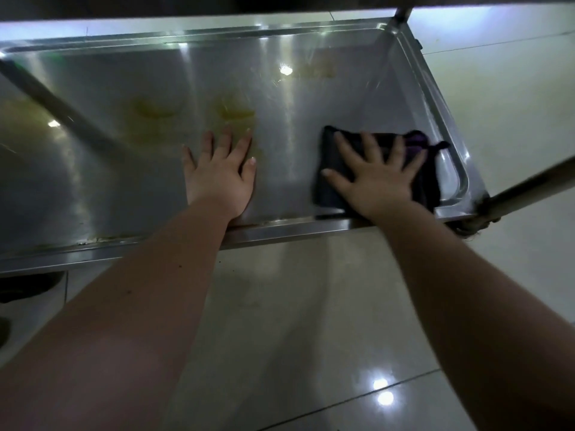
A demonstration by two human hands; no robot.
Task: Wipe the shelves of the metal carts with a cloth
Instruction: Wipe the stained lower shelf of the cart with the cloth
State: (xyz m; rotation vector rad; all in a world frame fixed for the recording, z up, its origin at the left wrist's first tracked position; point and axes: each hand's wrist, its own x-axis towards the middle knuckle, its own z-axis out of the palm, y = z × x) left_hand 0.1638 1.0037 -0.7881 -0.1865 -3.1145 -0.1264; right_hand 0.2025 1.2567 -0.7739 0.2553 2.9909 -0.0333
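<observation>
A stainless-steel cart shelf [295,231] with a raised rim fills the upper half of the view. A dark folded cloth [426,181] with a purple patch lies flat near the shelf's right end. My right hand [376,178] presses on the cloth, palm down and fingers spread. To its left, my left hand [221,172] rests flat on the bare steel, fingers apart, holding nothing. Yellowish stains [236,113] mark the shelf just beyond my left fingertips, and another stain [314,68] lies farther back.
The cart's upright posts stand at the far right corner [401,17] and the near right corner [522,188]. A diagonal metal bar [62,107] crosses the left side. An upper shelf edge [217,7] overhangs at the top. Glossy pale floor tiles [311,337] lie below.
</observation>
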